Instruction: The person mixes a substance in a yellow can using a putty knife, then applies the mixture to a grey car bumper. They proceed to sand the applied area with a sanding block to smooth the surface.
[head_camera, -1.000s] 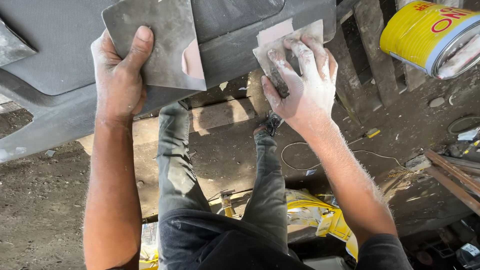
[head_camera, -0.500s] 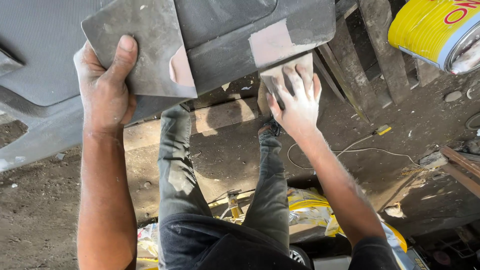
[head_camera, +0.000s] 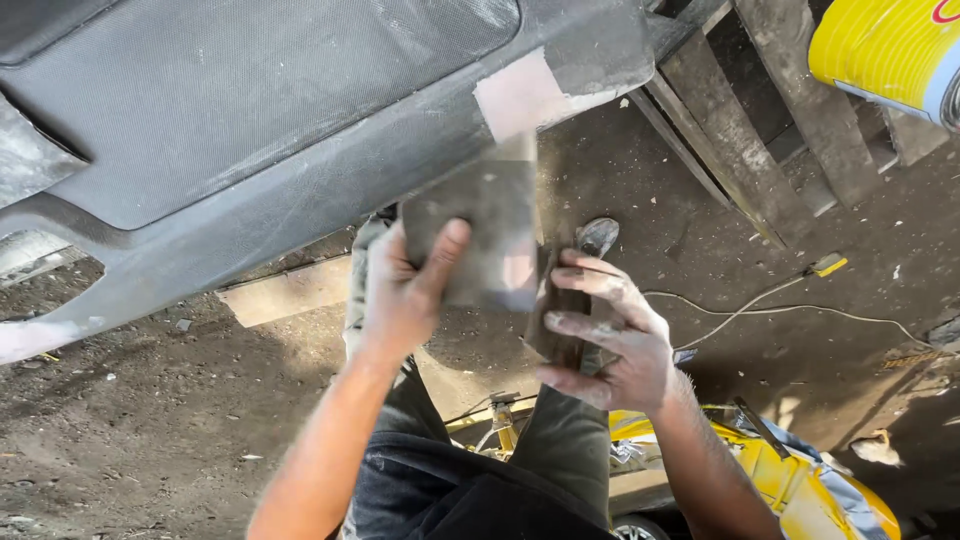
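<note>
Grey bumper panel above; yellow can right.

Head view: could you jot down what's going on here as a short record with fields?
Left hand: holds a flat grey board, thumb over its face
Right hand: dusty, grips a small dark block at the board's edge
Panel: big grey car part above the hands, with a pale filler patch
Legs: dark trousers, one shoe showing
Ground: dirt, a thin cable, a wooden pallet
Corner: yellow tin, top right
</note>
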